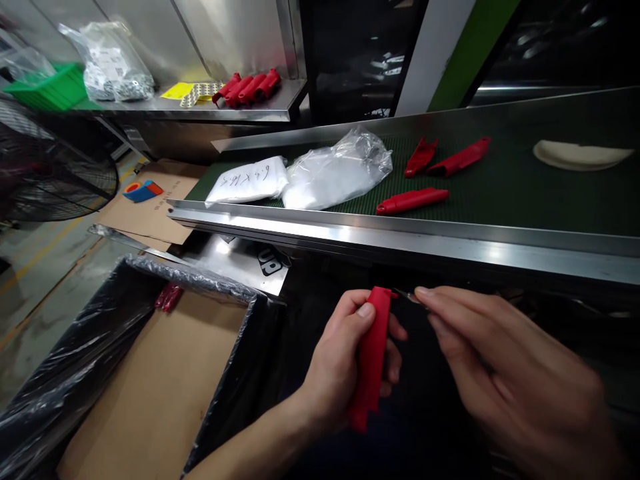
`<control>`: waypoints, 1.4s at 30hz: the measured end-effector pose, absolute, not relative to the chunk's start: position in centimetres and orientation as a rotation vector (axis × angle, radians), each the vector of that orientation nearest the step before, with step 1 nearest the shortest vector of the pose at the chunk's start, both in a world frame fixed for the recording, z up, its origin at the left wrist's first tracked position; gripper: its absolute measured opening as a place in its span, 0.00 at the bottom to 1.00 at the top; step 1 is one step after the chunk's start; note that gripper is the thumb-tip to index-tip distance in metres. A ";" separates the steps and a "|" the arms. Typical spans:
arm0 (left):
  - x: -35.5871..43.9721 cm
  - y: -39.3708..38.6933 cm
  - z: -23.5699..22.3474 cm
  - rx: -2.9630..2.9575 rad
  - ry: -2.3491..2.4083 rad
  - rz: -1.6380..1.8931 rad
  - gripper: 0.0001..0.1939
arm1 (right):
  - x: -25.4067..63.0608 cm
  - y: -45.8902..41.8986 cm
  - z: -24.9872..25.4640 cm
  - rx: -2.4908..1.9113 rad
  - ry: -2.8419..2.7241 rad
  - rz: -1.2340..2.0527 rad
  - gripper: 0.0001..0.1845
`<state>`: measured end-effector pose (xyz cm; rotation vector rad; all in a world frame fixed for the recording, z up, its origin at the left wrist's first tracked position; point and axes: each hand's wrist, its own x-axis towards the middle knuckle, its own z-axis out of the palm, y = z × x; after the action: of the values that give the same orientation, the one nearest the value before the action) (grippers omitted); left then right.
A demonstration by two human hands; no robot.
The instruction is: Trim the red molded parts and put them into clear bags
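Observation:
My left hand (345,347) is wrapped round a long red plastic part (373,353), held upright at a slight tilt in front of the conveyor. A small red sliver sticks out from the part's top right corner. Beside that corner, my right hand (500,367) pinches a slim pointed metal blade (407,295), its tip close to the sliver; whether they touch I cannot tell. The blade's handle is hidden in the fingers. Similar red parts (413,200) lie on the green conveyor belt (500,200) beyond my hands.
On the belt are white plastic bags (335,173) and a curved cream piece (583,155). A metal rail (400,240) edges it. At left stand a lined box (150,387) and a fan (50,160). More red parts (250,90) and a green basket (47,87) sit on a metal shelf.

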<state>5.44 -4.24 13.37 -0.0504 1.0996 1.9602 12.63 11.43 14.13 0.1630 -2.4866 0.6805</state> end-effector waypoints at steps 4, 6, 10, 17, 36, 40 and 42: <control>5.6 -4.4 13.3 -0.022 1.099 1.972 0.14 | 12.4 11.7 14.2 0.189 -2.526 0.676 0.22; 5.7 -4.5 13.3 -0.019 1.092 1.977 0.14 | 12.5 11.7 14.3 0.197 -2.533 0.666 0.21; 5.8 -4.5 13.3 -0.009 1.104 1.979 0.15 | 12.6 11.7 14.3 0.185 -2.527 0.649 0.21; 6.0 -4.4 13.6 0.003 1.119 1.982 0.14 | 12.8 10.9 13.8 0.044 -2.492 0.684 0.17; 5.3 -4.4 13.8 -0.054 1.180 1.927 0.15 | 14.2 10.2 13.4 0.188 -2.520 0.576 0.18; 4.6 -4.3 14.1 -0.017 1.223 1.916 0.15 | 14.6 10.5 13.5 0.328 -2.588 0.481 0.19; 4.2 -4.1 14.3 0.000 1.228 1.932 0.14 | 14.8 10.5 13.7 0.400 -2.602 0.455 0.20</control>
<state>4.16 -4.15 14.26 0.0004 1.2282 1.9319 14.78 10.50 13.66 0.4000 -2.6016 0.4555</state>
